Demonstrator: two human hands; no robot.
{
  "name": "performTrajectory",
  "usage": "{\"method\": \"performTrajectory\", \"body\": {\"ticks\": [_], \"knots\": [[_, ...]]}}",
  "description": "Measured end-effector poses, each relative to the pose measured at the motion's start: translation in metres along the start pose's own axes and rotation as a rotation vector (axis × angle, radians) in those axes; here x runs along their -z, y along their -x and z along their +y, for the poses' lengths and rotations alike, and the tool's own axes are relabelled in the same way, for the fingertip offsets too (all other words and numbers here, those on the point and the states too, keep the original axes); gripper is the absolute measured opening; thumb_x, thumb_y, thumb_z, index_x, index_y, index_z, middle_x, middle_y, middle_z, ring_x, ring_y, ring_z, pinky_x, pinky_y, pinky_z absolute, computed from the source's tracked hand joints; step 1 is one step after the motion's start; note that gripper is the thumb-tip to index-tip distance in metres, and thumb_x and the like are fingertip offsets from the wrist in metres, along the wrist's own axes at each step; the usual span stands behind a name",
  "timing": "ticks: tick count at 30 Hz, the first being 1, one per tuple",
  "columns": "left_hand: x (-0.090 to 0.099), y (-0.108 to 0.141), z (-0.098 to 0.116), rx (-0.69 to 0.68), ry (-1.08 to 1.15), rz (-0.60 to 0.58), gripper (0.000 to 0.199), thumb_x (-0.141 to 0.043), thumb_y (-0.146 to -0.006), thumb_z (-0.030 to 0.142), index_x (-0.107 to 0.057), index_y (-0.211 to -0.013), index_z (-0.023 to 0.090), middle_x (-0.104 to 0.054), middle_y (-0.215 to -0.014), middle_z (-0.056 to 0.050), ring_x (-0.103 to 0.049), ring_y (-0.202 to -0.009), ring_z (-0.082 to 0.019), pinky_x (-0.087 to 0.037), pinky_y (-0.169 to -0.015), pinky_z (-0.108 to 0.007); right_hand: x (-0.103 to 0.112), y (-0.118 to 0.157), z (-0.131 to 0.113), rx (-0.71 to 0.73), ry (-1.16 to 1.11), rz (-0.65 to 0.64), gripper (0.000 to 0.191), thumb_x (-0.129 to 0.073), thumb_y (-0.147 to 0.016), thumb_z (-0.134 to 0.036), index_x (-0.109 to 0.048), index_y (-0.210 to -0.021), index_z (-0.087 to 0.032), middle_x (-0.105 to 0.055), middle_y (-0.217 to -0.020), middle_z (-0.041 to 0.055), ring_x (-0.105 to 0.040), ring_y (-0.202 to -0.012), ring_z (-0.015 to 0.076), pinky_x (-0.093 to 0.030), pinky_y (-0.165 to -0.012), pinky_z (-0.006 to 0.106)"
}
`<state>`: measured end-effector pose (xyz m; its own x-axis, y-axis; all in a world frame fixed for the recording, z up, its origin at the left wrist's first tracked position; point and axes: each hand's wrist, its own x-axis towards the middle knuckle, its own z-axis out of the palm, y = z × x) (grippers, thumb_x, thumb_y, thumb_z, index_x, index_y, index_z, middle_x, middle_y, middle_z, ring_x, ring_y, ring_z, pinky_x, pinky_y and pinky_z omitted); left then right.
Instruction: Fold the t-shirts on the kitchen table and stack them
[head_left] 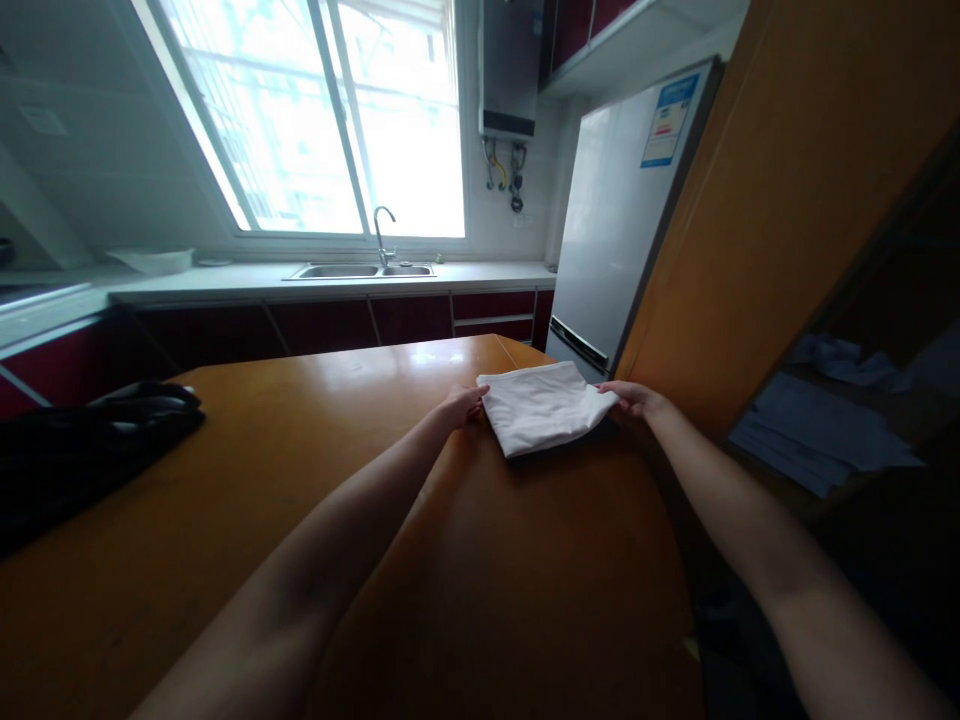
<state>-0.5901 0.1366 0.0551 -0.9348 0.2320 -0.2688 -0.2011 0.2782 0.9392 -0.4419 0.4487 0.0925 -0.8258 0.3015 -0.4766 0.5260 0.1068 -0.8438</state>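
A folded white cloth (544, 408), perhaps a garment, is spread between my two hands above the far right part of the wooden table (300, 470). My left hand (463, 402) pinches its left edge near the upper corner. On the other side, my right hand (634, 396) grips the right corner, which is pulled slightly out. Something dark lies under the cloth's lower right side, too shadowed to name. The cloth's near edge looks lifted a little off the tabletop.
A black bag-like heap (97, 440) lies on the table's left end. Beyond the table runs a counter with a sink (341, 270) and tap. A fridge (630, 190) stands at the back right, beside a wooden panel (757, 200). Papers (817, 430) lie on a shelf at right.
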Motion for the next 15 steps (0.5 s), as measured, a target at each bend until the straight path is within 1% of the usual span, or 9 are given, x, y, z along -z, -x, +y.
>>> {"method": "performTrajectory", "body": {"ticks": [1,2,4,6,8,11,13,15], "knots": [[0.000,-0.001,0.001,-0.006,0.019,0.011,0.036,-0.064,-0.097,0.035,-0.059,-0.128,0.016,-0.061,-0.127,-0.011,-0.064,-0.106,-0.024,-0.057,-0.089,-0.044,-0.001,0.000,0.000,0.045,-0.041,0.001,0.020,-0.050,-0.089,-0.009,-0.059,-0.106,-0.014,-0.051,-0.055,-0.0069,-0.041,-0.036,0.0045,-0.032,-0.033,0.010],[0.000,-0.002,0.001,-0.021,0.036,0.027,0.034,-0.066,-0.095,0.033,-0.061,-0.123,0.014,-0.064,-0.120,-0.011,-0.066,-0.100,-0.022,-0.057,-0.085,-0.041,-0.001,0.000,0.000,0.095,-0.080,0.007,0.028,-0.051,-0.087,-0.007,-0.058,-0.113,-0.015,-0.054,-0.058,-0.0066,-0.042,-0.037,0.0041,-0.032,-0.033,0.010],[-0.001,-0.002,0.003,-0.074,0.069,0.073,0.025,-0.072,-0.089,0.025,-0.066,-0.110,0.012,-0.069,-0.099,-0.010,-0.067,-0.083,-0.018,-0.057,-0.073,-0.032,0.000,0.001,-0.003,0.186,-0.154,0.021,0.042,-0.055,-0.083,-0.005,-0.056,-0.123,-0.016,-0.060,-0.066,-0.0049,-0.044,-0.039,0.0040,-0.032,-0.034,0.011],[-0.004,0.000,0.003,-0.147,0.096,0.118,0.017,-0.075,-0.083,0.020,-0.068,-0.096,0.012,-0.069,-0.082,-0.006,-0.064,-0.070,-0.014,-0.053,-0.063,-0.024,0.003,0.003,-0.007,0.268,-0.209,0.028,0.052,-0.058,-0.080,-0.003,-0.056,-0.129,-0.018,-0.066,-0.075,-0.0023,-0.047,-0.043,0.0043,-0.034,-0.036,0.011],[-0.007,0.003,0.002,-0.222,0.117,0.153,0.015,-0.074,-0.081,0.021,-0.068,-0.093,0.014,-0.069,-0.080,-0.004,-0.064,-0.069,-0.013,-0.051,-0.062,-0.022,0.007,0.005,-0.010,0.354,-0.253,0.010,0.057,-0.058,-0.077,-0.002,-0.058,-0.131,-0.019,-0.069,-0.084,0.0008,-0.051,-0.048,0.0049,-0.038,-0.039,0.012],[-0.013,0.005,-0.004,-0.289,0.118,0.201,0.019,-0.071,-0.081,0.025,-0.068,-0.097,0.015,-0.071,-0.084,-0.005,-0.066,-0.074,-0.014,-0.053,-0.065,-0.023,0.011,0.005,-0.007,0.476,-0.298,-0.018,0.059,-0.056,-0.074,-0.003,-0.060,-0.131,-0.017,-0.072,-0.090,0.0038,-0.053,-0.051,0.0061,-0.040,-0.041,0.013],[-0.016,0.004,-0.009,-0.294,0.086,0.228,0.019,-0.069,-0.082,0.026,-0.068,-0.097,0.015,-0.071,-0.085,-0.006,-0.067,-0.074,-0.016,-0.054,-0.067,-0.025,0.013,0.003,0.002,0.486,-0.256,0.011,0.059,-0.057,-0.074,-0.006,-0.060,-0.132,-0.017,-0.072,-0.088,0.0035,-0.050,-0.048,0.0056,-0.036,-0.038,0.014],[-0.017,0.003,-0.012,-0.294,0.033,0.245,0.017,-0.068,-0.082,0.027,-0.068,-0.095,0.015,-0.072,-0.086,-0.007,-0.068,-0.074,-0.018,-0.055,-0.069,-0.028,0.012,-0.001,0.017,0.439,-0.179,0.060,0.056,-0.059,-0.074,-0.008,-0.062,-0.129,-0.016,-0.072,-0.084,0.0025,-0.045,-0.043,0.0049,-0.032,-0.035,0.014]]}}
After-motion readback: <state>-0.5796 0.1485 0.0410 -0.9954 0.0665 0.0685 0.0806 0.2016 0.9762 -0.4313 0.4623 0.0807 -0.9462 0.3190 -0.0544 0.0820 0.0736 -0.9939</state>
